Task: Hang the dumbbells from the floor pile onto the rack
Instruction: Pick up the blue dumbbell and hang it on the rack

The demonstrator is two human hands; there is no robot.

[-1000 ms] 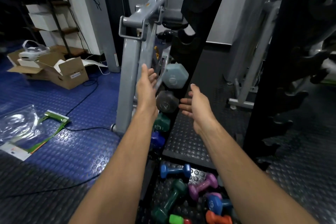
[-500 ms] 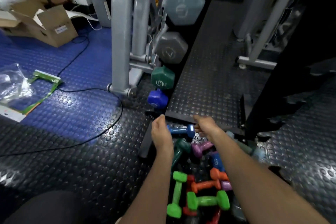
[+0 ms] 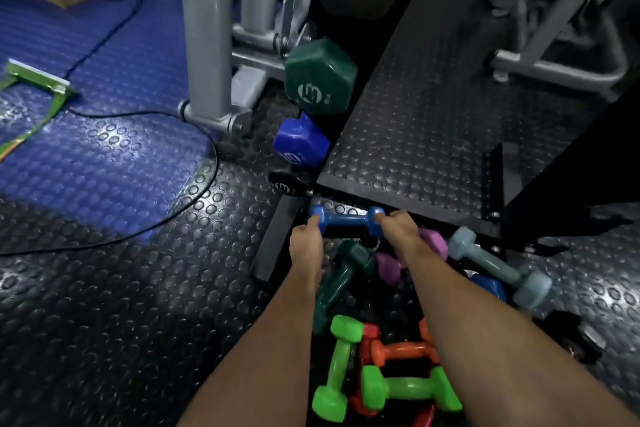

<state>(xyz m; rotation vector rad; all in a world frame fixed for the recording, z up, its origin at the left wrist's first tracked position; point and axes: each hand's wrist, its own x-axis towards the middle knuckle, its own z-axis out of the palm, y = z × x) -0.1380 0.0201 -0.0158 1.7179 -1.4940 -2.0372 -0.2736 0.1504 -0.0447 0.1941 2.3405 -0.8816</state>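
Down low, the floor is dark bumpy rubber, with a blue patch on the left. A gray metal frame stands on it. Beside the frame is the rack, a dark post with a big green dumbbell hanging above a smaller purple-blue one. Near the bottom lies the pile of little dumbbells: a dark green one, a pale blue one, two bright green ones, an orange one and a pink one. At the far end of the pile, close to the foot of the rack, is a small blue dumbbell. The left hand grips its left end. The right hand grips its right end.
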